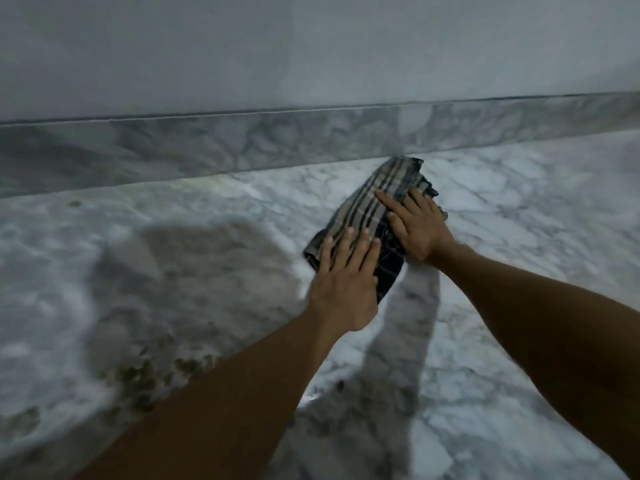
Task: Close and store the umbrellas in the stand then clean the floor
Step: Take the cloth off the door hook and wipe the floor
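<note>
- Head view: a folded striped cloth (pixel 372 216) lay flat on the marble floor (pixel 519 237), its far end touching the foot of the marble skirting (pixel 242 147) that ran along the base of the pale wall (pixel 311 46).
- The cloth was banded in beige, dark and pale stripes on its upper part; its near corner showed a dark fabric with a thin pale grid.
- The left hand (pixel 343 282) rested palm down on the near end of the cloth, its fingers (pixel 360 249) straight and slightly spread, pressing the fabric to the floor; nothing was pinched.
- The right hand (pixel 419 226) lay palm down on the far right part of the cloth, fingers extended toward the left and lightly spread, likewise pressing flat.
- The two hands lay close together, the right beyond the left, apart by a narrow strip of cloth.
- Both bare forearms reached in from the lower edge of the view.
- Brownish speckled marks (pixel 149 375) showed on the floor to the left of the left forearm, well apart from the cloth.
- No umbrella or stand appeared in the view.
</note>
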